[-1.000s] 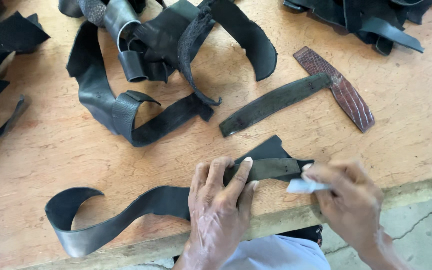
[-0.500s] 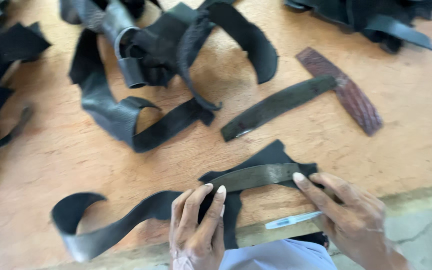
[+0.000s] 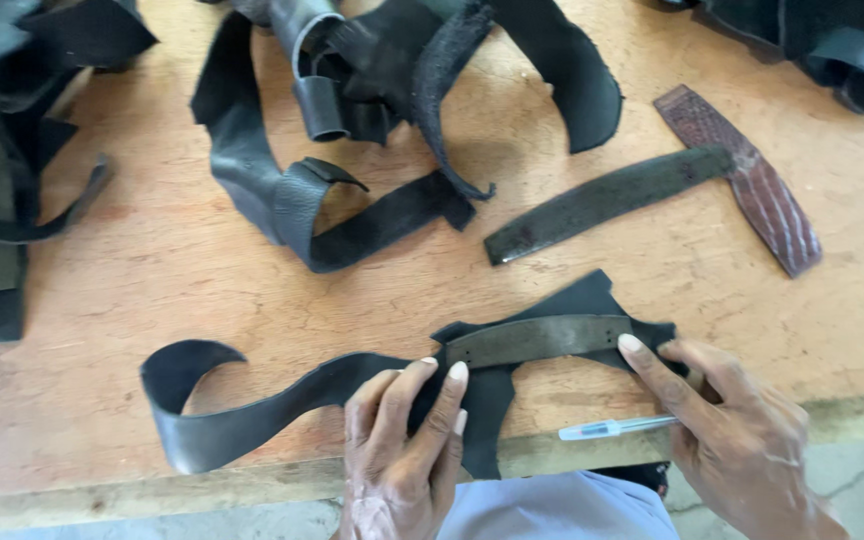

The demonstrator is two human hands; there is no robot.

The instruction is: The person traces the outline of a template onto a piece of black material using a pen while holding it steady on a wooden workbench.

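Two hands are working at the near edge of a wooden table [image 3: 202,260], both pressing on a curved grey-brown template strip [image 3: 537,340] that is lying across a piece of black leather [image 3: 332,395]. The left hand [image 3: 397,450] is spreading its fingers flat on the strip's left end and the leather beneath, gripping nothing, seemingly to keep both from sliding. The right hand [image 3: 732,430] is pinning the strip's right end with an extended fingertip while clasping a clear ballpoint pen [image 3: 612,428] loosely under the palm, its tip pointing left and lying clear of the leather. The leather's long tail is curling away to the left. Farther back, a second dark strip [image 3: 607,200] is lying beside a reddish-brown textured strip [image 3: 742,175], touching it, and heaps of black leather offcuts [image 3: 372,110] are crowding the far side.
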